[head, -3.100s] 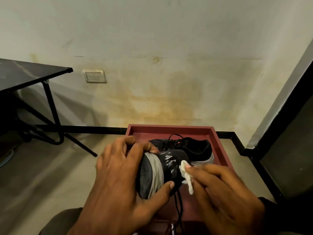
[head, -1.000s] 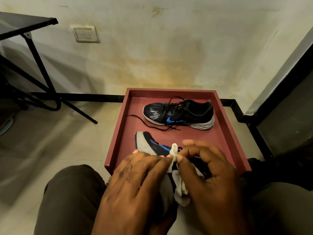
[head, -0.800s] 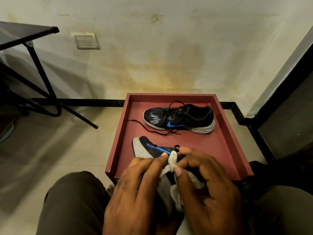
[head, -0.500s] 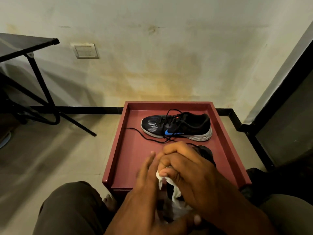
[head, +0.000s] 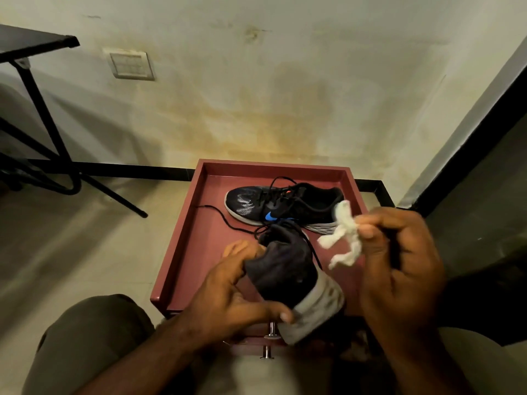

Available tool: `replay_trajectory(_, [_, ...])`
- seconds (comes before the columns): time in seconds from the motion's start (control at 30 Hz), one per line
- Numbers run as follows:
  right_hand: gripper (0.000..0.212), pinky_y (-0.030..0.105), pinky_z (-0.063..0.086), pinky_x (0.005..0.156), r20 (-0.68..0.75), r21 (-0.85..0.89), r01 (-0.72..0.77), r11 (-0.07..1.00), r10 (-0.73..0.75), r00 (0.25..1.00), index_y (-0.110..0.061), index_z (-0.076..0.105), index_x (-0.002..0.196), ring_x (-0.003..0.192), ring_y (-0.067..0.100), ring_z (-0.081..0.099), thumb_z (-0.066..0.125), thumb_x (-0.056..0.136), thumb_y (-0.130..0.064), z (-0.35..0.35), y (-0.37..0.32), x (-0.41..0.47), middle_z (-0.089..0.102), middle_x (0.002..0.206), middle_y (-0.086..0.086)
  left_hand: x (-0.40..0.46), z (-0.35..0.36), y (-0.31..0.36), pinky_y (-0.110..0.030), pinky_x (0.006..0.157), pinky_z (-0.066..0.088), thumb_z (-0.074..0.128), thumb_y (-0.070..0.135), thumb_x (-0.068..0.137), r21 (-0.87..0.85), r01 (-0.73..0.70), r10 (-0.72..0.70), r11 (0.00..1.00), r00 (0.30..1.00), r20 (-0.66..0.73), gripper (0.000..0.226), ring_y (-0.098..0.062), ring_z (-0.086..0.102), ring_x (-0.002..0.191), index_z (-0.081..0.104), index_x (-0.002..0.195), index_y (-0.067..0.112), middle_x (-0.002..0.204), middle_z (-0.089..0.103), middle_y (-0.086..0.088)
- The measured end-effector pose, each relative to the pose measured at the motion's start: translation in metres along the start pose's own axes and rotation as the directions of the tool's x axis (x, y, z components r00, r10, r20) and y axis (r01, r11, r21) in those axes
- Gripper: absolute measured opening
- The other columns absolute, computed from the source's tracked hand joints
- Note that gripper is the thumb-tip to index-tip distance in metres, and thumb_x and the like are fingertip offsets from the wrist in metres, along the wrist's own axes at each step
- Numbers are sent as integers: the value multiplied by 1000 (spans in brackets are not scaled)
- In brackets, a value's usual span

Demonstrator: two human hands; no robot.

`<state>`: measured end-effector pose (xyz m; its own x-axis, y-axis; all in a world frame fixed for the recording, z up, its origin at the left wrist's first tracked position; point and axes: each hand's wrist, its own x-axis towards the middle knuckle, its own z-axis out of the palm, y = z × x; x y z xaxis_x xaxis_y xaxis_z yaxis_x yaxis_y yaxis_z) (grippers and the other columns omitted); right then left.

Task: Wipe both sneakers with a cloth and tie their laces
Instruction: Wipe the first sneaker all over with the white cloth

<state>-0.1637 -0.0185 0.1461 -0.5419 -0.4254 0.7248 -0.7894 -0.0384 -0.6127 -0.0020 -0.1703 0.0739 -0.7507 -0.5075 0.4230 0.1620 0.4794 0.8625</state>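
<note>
The dark red square wooden tray [head: 182, 240] sits on the floor before you, a black mesh sneaker with a blue swoosh [head: 302, 205] lying inside, laces loose. Your left hand [head: 228, 297] grips the second dark sneaker [head: 288, 269] above the tray; your right hand [head: 399, 269] pinches a crumpled white cloth [head: 343, 232] beside it.

sneakers: 2 (one [head: 282, 205] lying in the red tray [head: 182, 243], one [head: 288, 269] held up over its near part) | cloths: 1 [head: 343, 232], white, above the tray's right side | trays: 1 | hands: 2, left [head: 228, 295], right [head: 399, 266] | wall switch plates: 1 [head: 131, 64], beyond the tray
</note>
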Motion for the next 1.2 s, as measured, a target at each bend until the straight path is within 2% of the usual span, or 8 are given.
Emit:
replay_trajectory(0.07, [7,25,53,79,-92,-20,-51,998,49,995,-20,65,104,94,18,69,59,101,-17,-5,3,2,67,98,-5,3,-1,0,-53,89,53,90,58,65,-130,14,-28,991,994,-102,59,-37,63,107,70,107,22,107,69,-2])
replay_trajectory(0.23, [17,22,56,82,212,40,153,987,-158,964,-10,77,106,102,7,70,69,92,-5,5,-13,-18,71,107,2,12,-7,9,-36,76,54,73,60,85,-300,23,-77,954,982,-170,41,-17,67,84,72,105,24,91,72,10])
replay_trajectory(0.43, [11,24,49,89,431,159,372,914,-404,807,-14,83,97,97,13,67,79,88,-9,18,-30,-30,75,105,-4,4,4,11,-26,54,41,49,62,100,-269,38,-94,963,975,-200,59,-13,52,59,61,75,10,67,57,-4])
replay_trajectory(0.7, [13,37,55,61,327,229,7,973,-84,941,-17,82,99,78,20,68,75,89,-13,26,-24,-38,61,98,4,12,10,16,-23,56,45,44,40,105,-375,48,-164,926,945,-283,46,-9,54,55,64,68,23,63,61,7])
replay_trajectory(0.83, [20,34,52,71,340,55,100,993,-113,934,-25,82,103,90,24,63,75,89,-13,27,-35,-38,62,101,-4,12,7,16,-19,58,49,41,34,103,-396,26,-160,918,936,-312,44,-6,60,57,68,70,26,63,65,8])
replay_trajectory(0.93, [18,32,56,69,298,20,-15,1000,8,954,-20,81,105,90,15,67,78,90,-10,28,-21,-31,65,100,-4,9,6,13,-22,61,52,41,39,102,-378,33,-175,925,921,-348,52,-13,67,63,71,76,5,68,71,0])
replay_trajectory(1.13, [14,24,57,82,348,97,159,982,-184,919,-16,84,98,97,13,72,77,87,-11,32,-46,-44,70,111,2,8,3,13,-18,53,45,46,45,105,-373,15,-178,928,895,-408,49,-6,54,51,61,63,25,56,59,9])
replay_trajectory(1.2, [18,26,58,84,304,108,92,990,-121,945,-17,84,99,100,15,74,80,85,-7,33,-38,-41,72,112,2,9,5,13,-18,55,47,43,39,104,-367,11,-171,930,898,-405,46,-6,56,54,64,65,25,59,62,8])
